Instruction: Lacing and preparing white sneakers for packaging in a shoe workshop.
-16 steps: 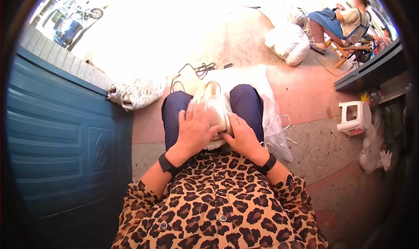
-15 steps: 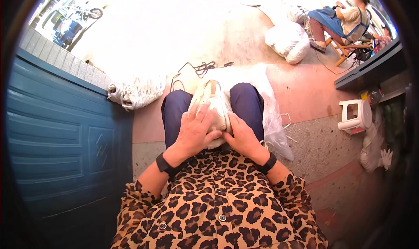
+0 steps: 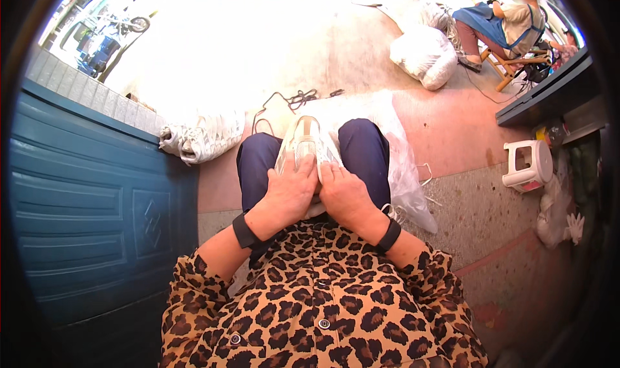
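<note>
A white sneaker [image 3: 303, 145] lies on your lap, toe pointing away. Your left hand [image 3: 290, 194] and right hand [image 3: 342, 197] clasp its heel end — light, probably soft-sided; grip the firmer sole edges.

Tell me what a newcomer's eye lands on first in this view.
First the pale sneaker in the lap at the centre, with the left hand and right hand pressed side by side on it. Next the blue panelled door filling the left side. Then the heap of white sneakers on the ground just beyond it.
</note>
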### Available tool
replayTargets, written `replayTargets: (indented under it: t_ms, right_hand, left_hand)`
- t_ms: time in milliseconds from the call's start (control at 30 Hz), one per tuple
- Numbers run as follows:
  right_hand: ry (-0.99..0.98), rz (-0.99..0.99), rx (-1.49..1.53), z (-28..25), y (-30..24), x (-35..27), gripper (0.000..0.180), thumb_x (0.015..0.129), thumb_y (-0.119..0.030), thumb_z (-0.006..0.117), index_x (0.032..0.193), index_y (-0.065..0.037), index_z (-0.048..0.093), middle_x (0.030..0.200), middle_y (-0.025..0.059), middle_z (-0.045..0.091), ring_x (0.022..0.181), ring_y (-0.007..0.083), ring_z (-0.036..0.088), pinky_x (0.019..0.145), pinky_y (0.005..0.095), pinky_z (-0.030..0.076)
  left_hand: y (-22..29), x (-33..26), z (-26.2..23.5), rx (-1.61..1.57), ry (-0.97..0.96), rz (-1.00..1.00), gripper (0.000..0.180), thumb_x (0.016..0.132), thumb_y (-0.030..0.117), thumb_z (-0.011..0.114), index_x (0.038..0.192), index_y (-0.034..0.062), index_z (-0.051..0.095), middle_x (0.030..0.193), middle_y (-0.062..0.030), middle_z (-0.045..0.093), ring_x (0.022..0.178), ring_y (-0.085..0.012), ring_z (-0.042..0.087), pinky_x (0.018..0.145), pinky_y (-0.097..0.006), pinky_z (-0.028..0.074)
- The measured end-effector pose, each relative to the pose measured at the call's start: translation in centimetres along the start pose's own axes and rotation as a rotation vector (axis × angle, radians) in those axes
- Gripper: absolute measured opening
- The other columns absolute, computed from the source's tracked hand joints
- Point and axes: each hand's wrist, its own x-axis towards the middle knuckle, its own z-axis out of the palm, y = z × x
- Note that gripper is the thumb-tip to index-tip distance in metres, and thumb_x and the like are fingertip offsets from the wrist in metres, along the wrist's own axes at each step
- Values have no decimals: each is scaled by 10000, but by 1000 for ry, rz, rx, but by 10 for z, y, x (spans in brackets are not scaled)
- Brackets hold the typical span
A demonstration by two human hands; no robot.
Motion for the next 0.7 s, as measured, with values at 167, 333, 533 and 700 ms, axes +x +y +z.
replayTargets:
  t_ms: [167, 333, 533, 700]
  right_hand:
    - [112, -34, -18, 3, 0, 1, 329, 748, -80, 507, 1033, 83, 497, 1019, 236, 554, 881, 331, 582, 780, 353, 486]
    - [119, -1, 113, -2, -2, 7, 368, 732, -69, 533, 1066, 79, 496, 1007, 214, 554, 939, 331, 551, 790, 349, 483]
    - [-11, -7, 256, -9, 6, 7, 455, 735, -73, 549, 1155, 69, 444, 1012, 232, 550, 946, 333, 550, 802, 349, 476]
    - [-13, -118, 176, -2, 13, 11, 474, 752, -59, 532, 1190, 69, 404, 1018, 243, 544, 950, 334, 552, 781, 354, 483]
  left_hand:
    - [-19, -12, -3, -357, 155, -255, 550, 742, 295, 657, 1128, -44, 460, 1105, -243, 505, 970, -379, 528, 774, -413, 455]
    - [-31, -7, 13, -409, 125, -317, 362, 775, 172, 557, 1071, -29, 502, 832, -258, 581, 795, -395, 574, 680, -432, 470]
    - [-46, -12, 24, -502, 307, -351, 304, 752, 62, 442, 1030, 8, 553, 747, -258, 576, 737, -405, 573, 644, -451, 467]
    - [-50, -7, 33, -467, 367, -330, 303, 750, 47, 436, 1019, 7, 569, 755, -259, 577, 744, -397, 581, 644, -432, 473]
